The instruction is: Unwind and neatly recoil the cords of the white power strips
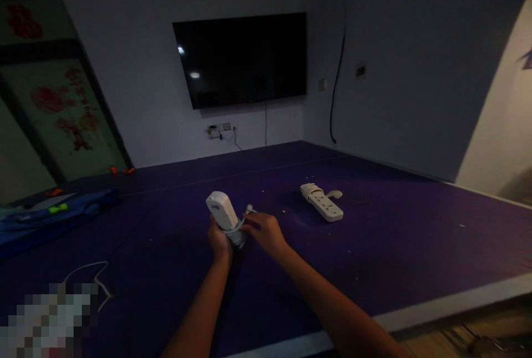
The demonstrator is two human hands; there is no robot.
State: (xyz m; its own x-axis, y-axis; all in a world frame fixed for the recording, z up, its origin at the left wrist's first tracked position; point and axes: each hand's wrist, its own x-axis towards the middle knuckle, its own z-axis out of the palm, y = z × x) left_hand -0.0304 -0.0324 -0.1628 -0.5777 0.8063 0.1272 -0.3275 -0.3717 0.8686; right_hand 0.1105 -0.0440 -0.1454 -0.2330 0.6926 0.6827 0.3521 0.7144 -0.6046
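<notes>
My left hand (pixel 219 240) is wrapped round the lower end of a white power strip (pixel 222 209), held upright above the dark purple table (pixel 394 247). White cord (pixel 236 233) is wound round the strip's lower part. My right hand (pixel 266 231) is closed on that cord just right of the strip, fingers pinched at the coil. A second white power strip (pixel 322 201), its cord bundled beside it, lies flat on the table farther back and to the right.
A loose white cable (pixel 93 275) lies on the table at front left. Blue items (pixel 54 215) sit at the left edge. A black wall-mounted TV (pixel 245 59), a wall socket (pixel 220 129) and a hanging black cable (pixel 338 70) are behind.
</notes>
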